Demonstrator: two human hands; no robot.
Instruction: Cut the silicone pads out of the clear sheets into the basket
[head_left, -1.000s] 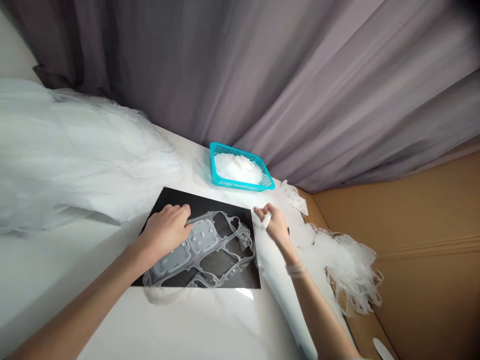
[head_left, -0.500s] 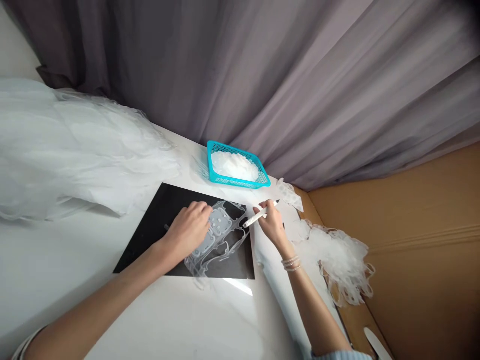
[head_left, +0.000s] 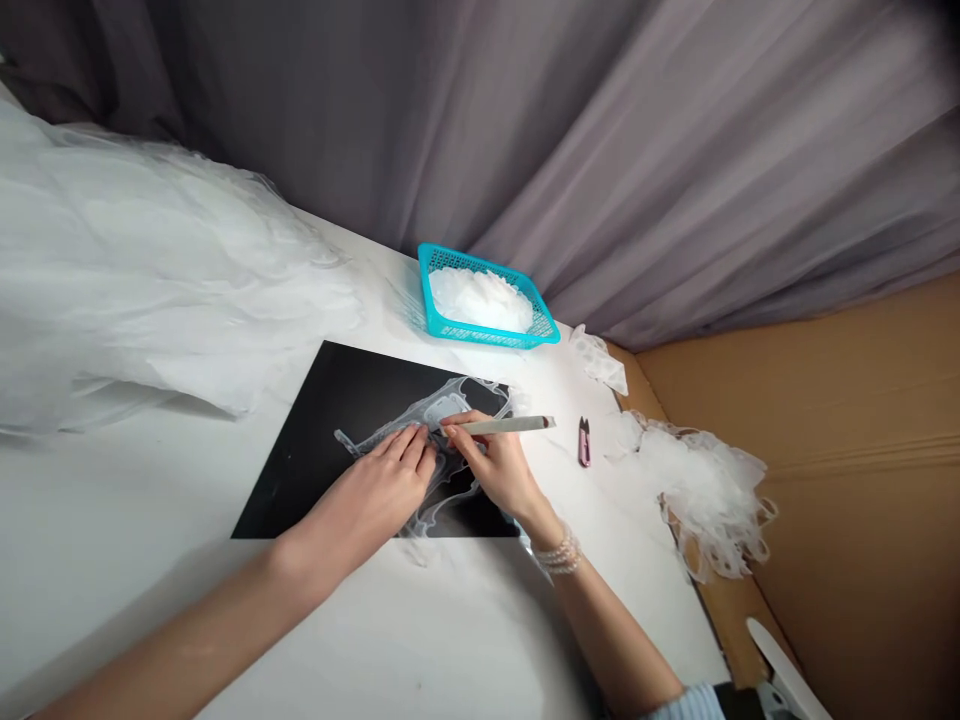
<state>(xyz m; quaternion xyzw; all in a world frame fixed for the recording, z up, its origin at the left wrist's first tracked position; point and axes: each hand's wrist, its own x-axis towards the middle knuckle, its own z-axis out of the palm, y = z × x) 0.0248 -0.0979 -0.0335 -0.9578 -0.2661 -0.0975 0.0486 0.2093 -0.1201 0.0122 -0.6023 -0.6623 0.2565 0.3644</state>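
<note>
A translucent cut-out piece of sheer fabric (head_left: pixel 390 420) lies on the black board (head_left: pixel 300 450). My left hand (head_left: pixel 390 480) rests flat on it, fingers extended side by side, pressing the piece against the board. In my right hand (head_left: pixel 495 465) is a slim white pen-like tool (head_left: pixel 510 425), its handle pointing right. The tool's tip is down at the piece, close to my left fingertips, and is too small to make out. Pink-handled thread snips (head_left: pixel 584 443) lie on the white table (head_left: pixel 322 640), right of my right hand.
Behind the board stands a turquoise basket (head_left: pixel 487 335) with white pieces inside. A large heap of sheer white fabric (head_left: pixel 165 280) covers the back left. White scraps (head_left: pixel 712 490) hang over the right edge beside cardboard (head_left: pixel 862 470). Grey curtain (head_left: pixel 360 110) hangs behind.
My right hand has moved left onto the piece, and its tool now points left and down. My left hand has flattened and sits lower on the piece. The snips have come into view.
</note>
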